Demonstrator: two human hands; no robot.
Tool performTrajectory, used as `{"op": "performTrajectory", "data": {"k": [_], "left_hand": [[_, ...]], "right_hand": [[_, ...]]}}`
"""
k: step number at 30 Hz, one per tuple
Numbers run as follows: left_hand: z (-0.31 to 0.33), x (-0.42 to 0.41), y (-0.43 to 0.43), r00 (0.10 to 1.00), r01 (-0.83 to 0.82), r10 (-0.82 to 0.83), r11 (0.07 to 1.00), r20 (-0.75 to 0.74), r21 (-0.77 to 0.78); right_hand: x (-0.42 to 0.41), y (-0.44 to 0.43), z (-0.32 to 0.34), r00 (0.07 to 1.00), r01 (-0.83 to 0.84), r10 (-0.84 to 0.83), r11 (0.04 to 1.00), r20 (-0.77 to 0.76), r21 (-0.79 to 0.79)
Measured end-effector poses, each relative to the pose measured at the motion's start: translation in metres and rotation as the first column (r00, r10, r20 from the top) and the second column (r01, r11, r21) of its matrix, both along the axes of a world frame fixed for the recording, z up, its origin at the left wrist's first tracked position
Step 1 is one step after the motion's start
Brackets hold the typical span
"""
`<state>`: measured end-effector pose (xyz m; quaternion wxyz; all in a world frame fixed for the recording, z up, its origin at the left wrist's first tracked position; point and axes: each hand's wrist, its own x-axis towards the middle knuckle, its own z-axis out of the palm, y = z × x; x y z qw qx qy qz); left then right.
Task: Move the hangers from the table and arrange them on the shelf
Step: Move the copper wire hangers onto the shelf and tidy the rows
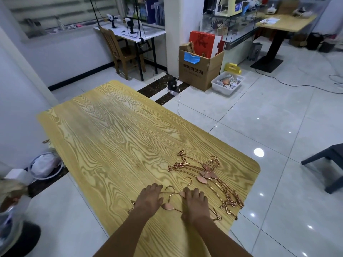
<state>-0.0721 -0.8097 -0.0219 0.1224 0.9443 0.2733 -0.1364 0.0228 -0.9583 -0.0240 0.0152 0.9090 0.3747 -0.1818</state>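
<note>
Left hand (148, 198) and right hand (194, 201) palm-down on rose-gold wire hangers (168, 206) at yellow wooden table (120, 136) near edge, cannot tell grip, tangled hanger heap (206, 171) near right corner, white plastic tub (216, 86) holding packets (229, 81)

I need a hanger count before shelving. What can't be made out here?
Head view only.
Pile of hangers: the wires overlap, so no exact count.
Two near hangers: partly covered by the left hand and right hand; whether the fingers grip the wire is hidden.
Shelf: not identifiable in view.
Bottom-left corner: things blurred and cut by the edge.
</note>
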Motion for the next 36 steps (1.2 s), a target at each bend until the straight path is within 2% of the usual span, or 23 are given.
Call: {"op": "performTrajectory", "data": {"k": [3, 6, 11, 14, 16, 18, 22, 25, 28, 32, 36], "left_hand": [[-0.003, -0.002, -0.002, 0.999, 0.041, -0.041, 0.999, -0.003, 0.027], [-0.008, -0.004, -0.007, 0.989, 0.143, -0.139, 0.987, -0.049, 0.070], [-0.014, -0.007, -0.013, 0.952, 0.253, -0.232, 0.963, -0.199, 0.089], [-0.022, -0.011, -0.013, 0.935, 0.317, -0.289, 0.940, -0.204, 0.124], [-0.032, -0.011, -0.011, 0.955, 0.287, -0.270, 0.946, -0.123, 0.150], [-0.020, -0.013, -0.013, 0.955, 0.276, -0.266, 0.959, -0.127, 0.064], [-0.012, -0.015, -0.014, 0.982, 0.118, -0.135, 0.985, -0.131, -0.128], [-0.006, -0.015, -0.016, 0.987, 0.113, -0.133, 0.976, -0.095, -0.186], [-0.004, -0.008, -0.021, 0.978, 0.188, -0.196, 0.976, -0.065, -0.113], [0.001, -0.009, -0.022, 0.943, 0.305, -0.303, 0.952, -0.140, -0.004], [0.006, -0.026, -0.008, 0.936, 0.337, -0.334, 0.941, -0.110, 0.013]], "right_hand": [[0.000, -0.003, -0.006, 0.993, -0.016, 0.008, 0.998, 0.121, 0.065], [-0.001, -0.006, -0.014, 0.997, -0.019, 0.012, 0.996, 0.080, 0.088], [0.002, -0.009, -0.013, 0.994, -0.038, 0.026, 0.992, 0.104, 0.118], [0.008, -0.010, -0.014, 0.992, 0.016, -0.034, 0.989, 0.121, 0.150], [0.012, -0.009, -0.020, 0.992, 0.019, -0.036, 0.990, 0.118, 0.141], [0.017, -0.005, -0.028, 0.994, 0.038, -0.049, 0.993, 0.098, 0.110], [0.019, 0.002, -0.016, 0.998, 0.006, -0.009, 0.999, 0.057, 0.042], [0.019, 0.007, -0.013, 0.998, -0.055, 0.054, 0.997, 0.034, 0.046], [0.021, 0.014, -0.016, 0.998, -0.066, 0.066, 0.997, 0.000, 0.044], [0.023, 0.024, -0.020, 0.994, -0.110, 0.110, 0.994, -0.022, -0.007], [0.027, 0.029, -0.023, 0.992, -0.130, 0.130, 0.990, -0.007, -0.048]]}}
